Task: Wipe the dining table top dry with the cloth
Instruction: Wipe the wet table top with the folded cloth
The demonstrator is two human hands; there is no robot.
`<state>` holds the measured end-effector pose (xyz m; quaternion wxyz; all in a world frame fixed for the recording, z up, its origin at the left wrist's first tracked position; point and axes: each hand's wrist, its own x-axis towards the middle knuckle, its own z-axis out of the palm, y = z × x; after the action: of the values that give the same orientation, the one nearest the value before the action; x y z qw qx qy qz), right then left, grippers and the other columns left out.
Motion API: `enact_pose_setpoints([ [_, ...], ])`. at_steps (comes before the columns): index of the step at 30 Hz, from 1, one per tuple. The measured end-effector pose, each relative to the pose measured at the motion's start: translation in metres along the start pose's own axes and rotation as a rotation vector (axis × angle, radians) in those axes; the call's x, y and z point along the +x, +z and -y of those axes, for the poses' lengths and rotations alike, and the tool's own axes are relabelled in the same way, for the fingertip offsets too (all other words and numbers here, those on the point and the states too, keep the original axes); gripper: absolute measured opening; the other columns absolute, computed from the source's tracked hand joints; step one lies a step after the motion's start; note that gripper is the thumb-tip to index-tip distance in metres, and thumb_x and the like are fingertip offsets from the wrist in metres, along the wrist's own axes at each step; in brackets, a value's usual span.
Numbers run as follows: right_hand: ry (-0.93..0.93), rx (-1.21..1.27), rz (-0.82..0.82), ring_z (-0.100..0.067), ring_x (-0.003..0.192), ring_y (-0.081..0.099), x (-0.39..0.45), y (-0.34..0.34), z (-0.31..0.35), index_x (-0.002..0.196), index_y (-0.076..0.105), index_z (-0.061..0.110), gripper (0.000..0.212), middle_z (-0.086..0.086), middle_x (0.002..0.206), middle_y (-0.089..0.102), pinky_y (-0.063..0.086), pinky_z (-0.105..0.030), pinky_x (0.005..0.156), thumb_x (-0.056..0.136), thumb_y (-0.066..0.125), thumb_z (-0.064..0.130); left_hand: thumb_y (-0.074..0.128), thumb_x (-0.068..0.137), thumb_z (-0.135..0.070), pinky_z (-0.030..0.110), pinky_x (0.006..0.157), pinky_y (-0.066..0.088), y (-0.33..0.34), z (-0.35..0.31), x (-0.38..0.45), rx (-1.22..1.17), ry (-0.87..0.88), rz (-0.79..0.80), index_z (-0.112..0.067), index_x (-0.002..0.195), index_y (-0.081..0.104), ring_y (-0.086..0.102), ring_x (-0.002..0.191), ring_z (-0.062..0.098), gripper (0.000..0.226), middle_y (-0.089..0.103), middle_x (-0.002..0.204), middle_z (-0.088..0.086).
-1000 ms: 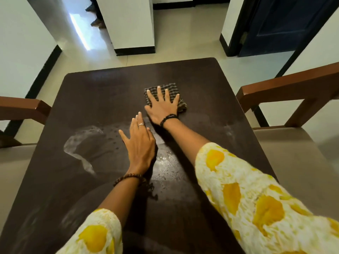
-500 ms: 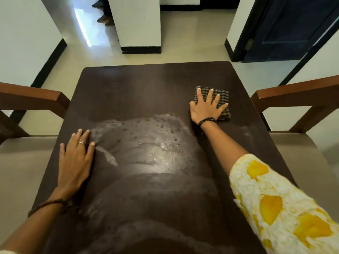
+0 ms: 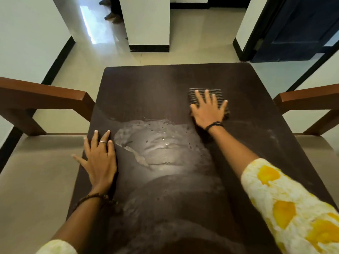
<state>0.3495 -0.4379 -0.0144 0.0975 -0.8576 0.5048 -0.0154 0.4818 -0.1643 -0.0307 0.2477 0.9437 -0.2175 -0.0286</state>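
- Left hand [image 3: 100, 161] rests flat at the left edge of the dark worktop [image 3: 161, 83], fingers straight and slightly apart.
- Wet patch [image 3: 156, 142] glistens mid-worktop, between the hands.
- Right hand [image 3: 208, 110] presses the striped cloth [image 3: 219, 93] onto the worktop's far right, fingers spread.

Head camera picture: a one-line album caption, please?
Right hand presses striped cloth on wet dark table; left hand steadies.

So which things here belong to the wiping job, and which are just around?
Part of the job:
cloth under the right hand
table top
wet patch
left hand, flat on the table

Just around:
left chair
right chair
blue door
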Motion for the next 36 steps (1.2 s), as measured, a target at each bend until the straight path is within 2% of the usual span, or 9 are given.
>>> enact_pose_setpoints([
  [3, 0.254, 0.034, 0.020, -0.030, 0.146, -0.001, 0.011, -0.004, 0.008, 0.151, 0.011, 0.032, 0.056, -0.004, 0.160, 0.001, -0.006, -0.063, 0.111, 0.099, 0.026, 0.047, 0.036, 0.097, -0.029, 0.055, 0.108, 0.009, -0.003, 0.001, 0.004, 0.006, -0.109, -0.024, -0.029, 0.136, 0.043, 0.014, 0.140, 0.030, 0.039, 0.025, 0.152, 0.004],
  [6, 0.330, 0.060, 0.032, -0.036, 0.144, -0.005, 0.012, 0.005, 0.059, 0.151, 0.011, 0.031, 0.058, -0.011, 0.159, -0.002, -0.006, -0.066, 0.107, 0.098, 0.027, 0.046, 0.039, 0.096, -0.030, 0.050, 0.107, 0.014, -0.003, -0.002, 0.003, 0.014, -0.109, -0.004, -0.030, 0.138, 0.039, 0.020, 0.136, 0.032, 0.042, 0.023, 0.152, 0.007],
  [15, -0.145, 0.021, 0.122, -0.036, 0.144, -0.006, -0.030, 0.048, 0.251, 0.150, 0.008, 0.032, 0.058, -0.010, 0.159, -0.004, -0.007, -0.067, 0.106, 0.098, 0.028, 0.047, 0.044, 0.094, -0.025, 0.045, 0.107, 0.016, -0.007, 0.007, 0.014, -0.183, -0.209, -0.044, -0.028, 0.138, 0.039, 0.026, 0.134, 0.025, 0.045, 0.029, 0.150, 0.005],
  [20, -0.463, -0.055, 0.106, -0.026, 0.146, 0.006, -0.034, 0.044, 0.213, 0.149, 0.012, 0.037, 0.052, -0.001, 0.160, 0.007, -0.002, -0.061, 0.111, 0.099, 0.026, 0.044, 0.048, 0.092, -0.023, 0.041, 0.105, 0.024, -0.014, 0.013, 0.013, -0.237, -0.236, -0.052, -0.024, 0.140, 0.037, 0.034, 0.128, 0.022, 0.049, 0.038, 0.146, 0.000],
  [24, -0.178, 0.010, 0.068, -0.024, 0.146, 0.005, 0.002, 0.024, 0.148, 0.150, 0.012, 0.035, 0.052, 0.001, 0.160, 0.006, -0.003, -0.060, 0.112, 0.100, 0.026, 0.043, 0.047, 0.094, -0.029, 0.040, 0.101, 0.035, -0.023, 0.029, 0.016, -0.443, -0.351, -0.048, -0.024, 0.141, 0.033, 0.045, 0.121, 0.025, 0.050, 0.051, 0.134, 0.004],
  [26, 0.017, 0.028, 0.086, -0.027, 0.146, 0.000, 0.014, 0.019, 0.137, 0.150, 0.010, 0.033, 0.054, -0.001, 0.160, 0.002, -0.005, -0.062, 0.112, 0.100, 0.024, 0.044, 0.045, 0.095, -0.028, 0.037, 0.099, 0.038, -0.024, 0.031, 0.015, -0.553, -0.399, -0.106, -0.022, 0.137, 0.041, 0.050, 0.117, 0.023, 0.042, 0.056, 0.128, 0.003],
  [30, 0.114, 0.044, 0.081, -0.034, 0.145, -0.004, 0.007, 0.031, 0.182, 0.151, 0.009, 0.029, 0.057, -0.008, 0.159, -0.002, -0.006, -0.066, 0.108, 0.099, 0.026, 0.045, 0.046, 0.094, -0.019, 0.034, 0.097, 0.042, -0.020, 0.029, 0.014, -0.577, -0.379, -0.137, -0.019, 0.125, 0.056, 0.055, 0.111, 0.021, 0.033, 0.060, 0.123, 0.003],
  [34, -0.096, 0.028, 0.092, -0.035, 0.145, -0.004, -0.011, 0.046, 0.250, 0.151, 0.008, 0.029, 0.058, -0.007, 0.159, -0.002, -0.006, -0.066, 0.107, 0.099, 0.025, 0.046, 0.045, 0.092, -0.011, 0.031, 0.098, 0.041, -0.022, 0.030, 0.018, -0.602, -0.394, -0.150, -0.018, 0.125, 0.056, 0.055, 0.111, 0.019, 0.035, 0.061, 0.123, 0.003],
  [36, -0.212, -0.001, 0.132, -0.034, 0.145, -0.004, -0.021, 0.052, 0.277, 0.151, 0.008, 0.030, 0.058, -0.007, 0.159, -0.002, -0.006, -0.066, 0.107, 0.099, 0.025, 0.047, 0.044, 0.093, -0.010, 0.023, 0.094, 0.037, -0.024, 0.028, 0.018, -0.610, -0.417, -0.150, -0.017, 0.126, 0.055, 0.054, 0.112, 0.017, 0.036, 0.060, 0.125, 0.002],
])
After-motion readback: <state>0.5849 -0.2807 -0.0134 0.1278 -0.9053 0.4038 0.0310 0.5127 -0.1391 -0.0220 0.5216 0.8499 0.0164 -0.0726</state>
